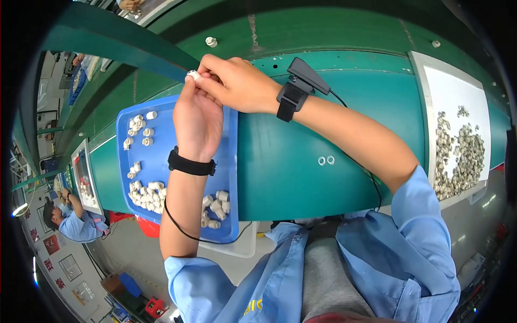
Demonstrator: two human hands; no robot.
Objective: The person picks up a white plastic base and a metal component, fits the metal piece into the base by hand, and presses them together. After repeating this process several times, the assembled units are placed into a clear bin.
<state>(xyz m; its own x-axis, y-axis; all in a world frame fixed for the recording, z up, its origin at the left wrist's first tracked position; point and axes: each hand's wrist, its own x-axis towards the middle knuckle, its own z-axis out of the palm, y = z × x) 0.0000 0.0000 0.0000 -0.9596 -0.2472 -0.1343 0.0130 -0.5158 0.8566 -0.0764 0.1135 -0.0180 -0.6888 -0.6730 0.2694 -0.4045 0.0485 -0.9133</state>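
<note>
A small white plastic fitting (192, 74) is pinched between the fingertips of both hands above the far edge of the blue tray. My left hand (198, 126) holds it from below, palm up, with thumb and forefinger together. My right hand (232, 83) reaches over from the right, its fingers closed at the same fitting; they partly cover it. Below my left forearm lies the blue tray (233, 188), holding several loose white fittings (145, 196) in piles and small groups. Two clear rings (326, 160) lie side by side on the green worktop (301, 188), right of the tray.
At the right stands a white-framed tray (423, 97) with many small metallic parts (460, 156). Single fittings sit on the green ledge beyond (211, 41). A green beam (129, 43) crosses close to my hands. A cable (350, 110) trails from the right wrist device. A co-worker (81, 220) sits far left.
</note>
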